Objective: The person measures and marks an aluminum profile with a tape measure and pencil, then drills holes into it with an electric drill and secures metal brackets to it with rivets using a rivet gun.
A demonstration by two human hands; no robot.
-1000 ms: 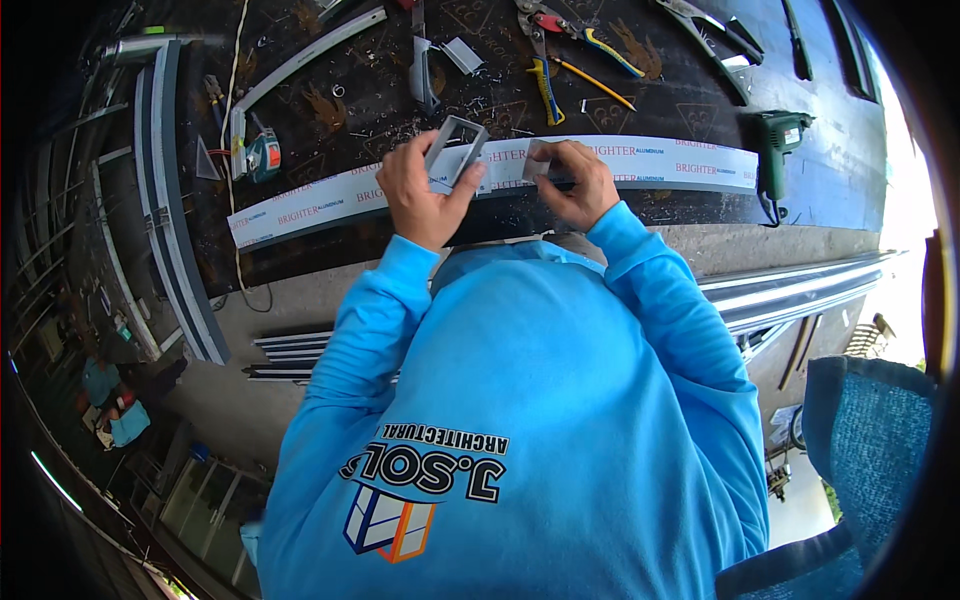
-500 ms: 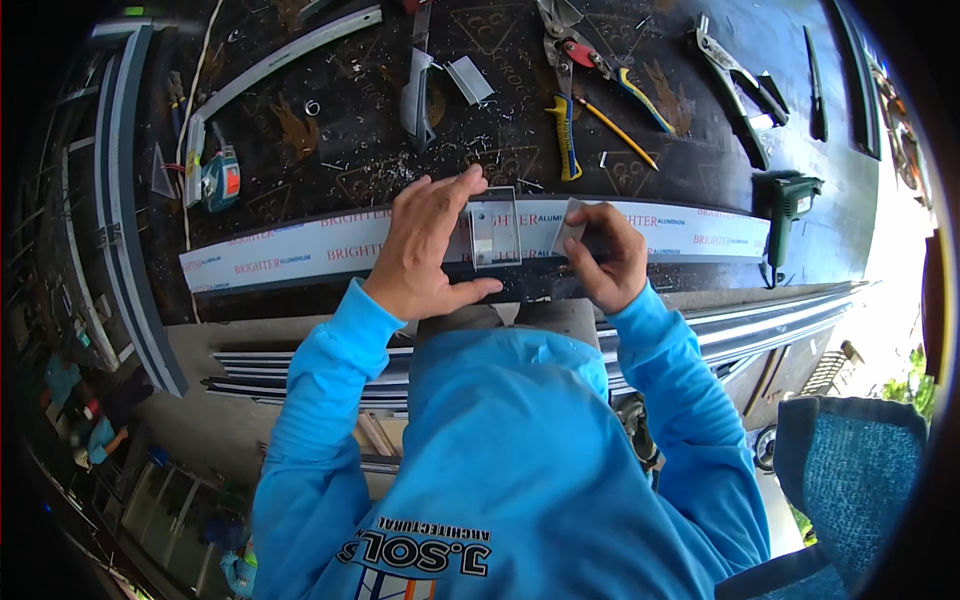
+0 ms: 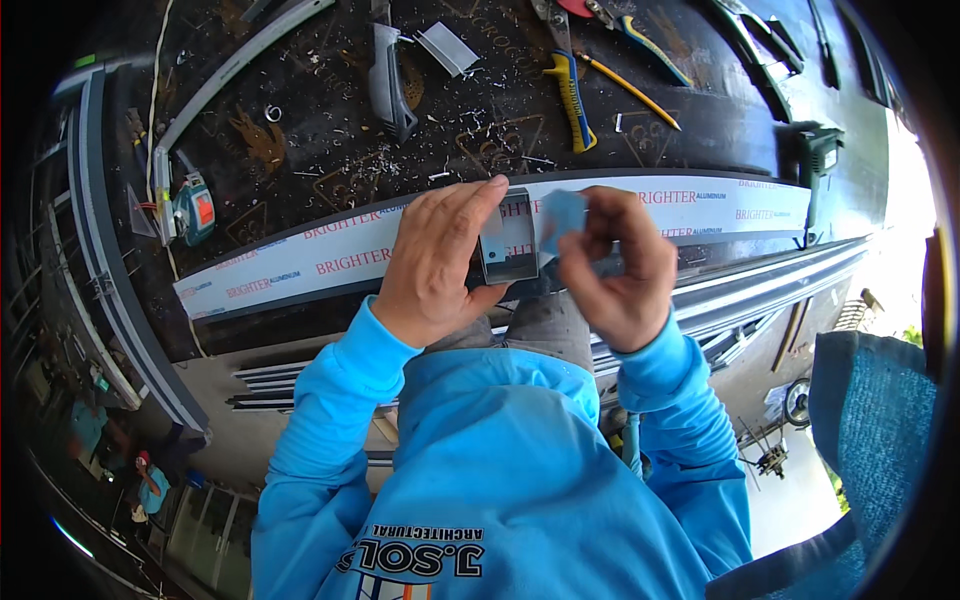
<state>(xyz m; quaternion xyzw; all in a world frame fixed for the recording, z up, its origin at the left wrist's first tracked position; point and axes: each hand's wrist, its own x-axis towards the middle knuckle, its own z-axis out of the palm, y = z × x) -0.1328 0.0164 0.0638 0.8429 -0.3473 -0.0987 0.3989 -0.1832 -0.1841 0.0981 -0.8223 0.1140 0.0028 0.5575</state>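
My left hand (image 3: 435,258) grips a short, rectangular hollow metal piece (image 3: 530,235), with fingers at its far edge and the thumb at its near edge. Printed film shows through the open middle of this piece, and a small dark hole is visible in its near part. Just to the right, my right hand (image 3: 628,270) pinches a small, thin, bluish-grey sheet (image 3: 562,215) between thumb and fingers. The sheet's left edge is close to the metal piece; whether they touch I cannot tell. Beneath both hands lies a long bar (image 3: 370,262) covered in white printed film.
On the dark workbench (image 3: 330,120) are a handsaw handle (image 3: 392,95), snips (image 3: 570,100), a pencil (image 3: 635,92), a tape measure (image 3: 194,208), a metal offcut (image 3: 447,50) and shavings. A green power tool (image 3: 822,150) stands by the bar's right end. Long profiles (image 3: 780,275) lie below the bench edge.
My left hand has closed onto the hollow metal piece, which looks tilted differently. My right hand's sheet has come nearer to it. The whole view has shifted.
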